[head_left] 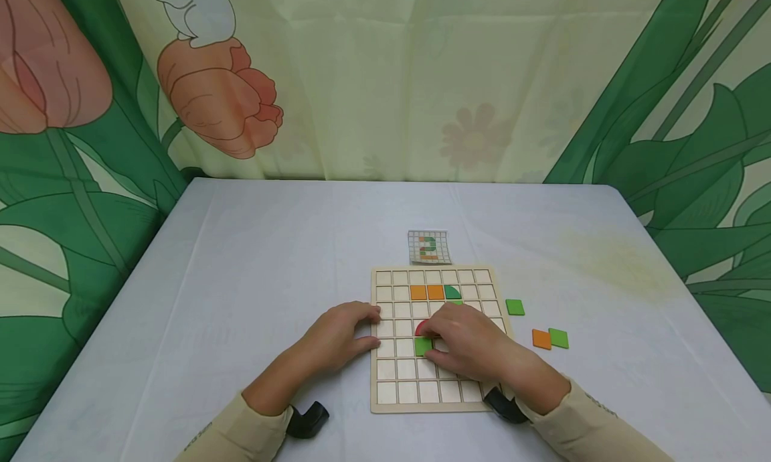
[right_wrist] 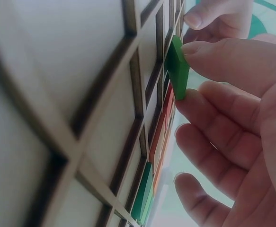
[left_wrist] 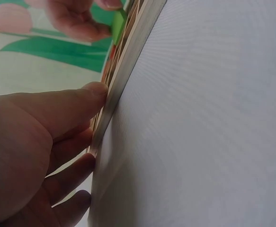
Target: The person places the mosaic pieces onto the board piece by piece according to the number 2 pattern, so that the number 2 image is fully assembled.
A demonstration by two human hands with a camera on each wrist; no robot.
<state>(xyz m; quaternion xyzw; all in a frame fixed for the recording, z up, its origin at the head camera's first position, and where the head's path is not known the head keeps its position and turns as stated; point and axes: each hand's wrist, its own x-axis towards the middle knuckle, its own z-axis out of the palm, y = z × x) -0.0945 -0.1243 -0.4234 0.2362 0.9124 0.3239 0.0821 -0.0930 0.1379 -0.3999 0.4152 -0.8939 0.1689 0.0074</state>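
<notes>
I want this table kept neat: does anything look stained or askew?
Yes: a yellowish patch discolours the pale tablecloth toward the far right, possibly a stain. The green tile pinched by the right hand is tilted against the grid board, though being held likely explains that.

On the grid board (head_left: 387, 369), my right hand (head_left: 472, 338) hides several cells and part of a red piece (head_left: 419, 329). Beyond the board, fine detail on the card (head_left: 429, 248) is too small to tell. On the board's near side, the head view's lower edge crops my sleeves (head_left: 241, 428).

Green tile (head_left: 422, 347), orange tiles (head_left: 418, 292), grid-patterned card (head_left: 428, 248)
</notes>
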